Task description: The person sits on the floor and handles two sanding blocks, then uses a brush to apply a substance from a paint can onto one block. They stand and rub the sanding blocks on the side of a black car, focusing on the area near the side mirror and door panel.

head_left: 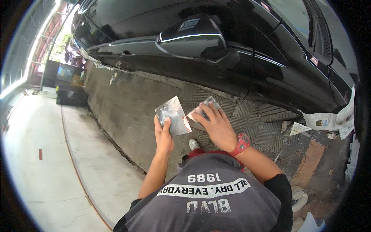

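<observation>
My left hand (164,133) grips a flat, four-cornered grey plate (174,112) by its lower left edge, the thumb lying on top. Pale smears cover its face, and a reddish patch marks its right corner. Just to the right, my right hand (216,125) holds a second flat grey piece (211,101), its fingers spread across the top. Pinkish smears show at this piece's left corner, close to the plate but apart from it. Its underside and my right thumb are hidden.
A black car (143,58) stands right in front, its side mirror (195,40) jutting out. Newspaper (322,120) hangs by the front wheel (276,113). A black box (72,95) sits far left. Dark paving (119,100) meets a pale floor (46,154) at the left.
</observation>
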`<action>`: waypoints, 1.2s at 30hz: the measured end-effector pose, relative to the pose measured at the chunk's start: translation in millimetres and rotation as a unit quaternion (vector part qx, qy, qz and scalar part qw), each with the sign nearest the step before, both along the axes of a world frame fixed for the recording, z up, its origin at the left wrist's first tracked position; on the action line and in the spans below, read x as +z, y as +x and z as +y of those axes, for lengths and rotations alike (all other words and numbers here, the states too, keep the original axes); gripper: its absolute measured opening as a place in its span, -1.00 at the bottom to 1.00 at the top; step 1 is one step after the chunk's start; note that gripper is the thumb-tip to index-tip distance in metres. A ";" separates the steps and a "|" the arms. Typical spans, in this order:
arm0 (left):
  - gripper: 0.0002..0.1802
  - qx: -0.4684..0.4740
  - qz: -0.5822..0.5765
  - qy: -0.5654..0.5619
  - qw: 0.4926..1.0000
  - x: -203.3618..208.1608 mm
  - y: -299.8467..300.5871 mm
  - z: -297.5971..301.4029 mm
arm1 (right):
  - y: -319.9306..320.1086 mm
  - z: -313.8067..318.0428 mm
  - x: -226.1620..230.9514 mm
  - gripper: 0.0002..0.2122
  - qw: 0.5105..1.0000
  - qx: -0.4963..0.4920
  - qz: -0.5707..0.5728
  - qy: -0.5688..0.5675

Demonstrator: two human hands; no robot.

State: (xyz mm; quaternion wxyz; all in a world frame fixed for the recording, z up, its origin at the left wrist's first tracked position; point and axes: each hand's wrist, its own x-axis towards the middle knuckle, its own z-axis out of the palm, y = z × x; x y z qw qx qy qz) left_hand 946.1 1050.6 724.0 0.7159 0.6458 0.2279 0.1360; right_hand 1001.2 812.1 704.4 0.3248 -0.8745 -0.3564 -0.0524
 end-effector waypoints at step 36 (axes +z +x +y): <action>-0.32 0.012 -0.039 -0.192 0.981 -33.4 31.7 352.3 | 2.2 364.1 39.5 -0.45 0.683 -0.016 0.575 0.450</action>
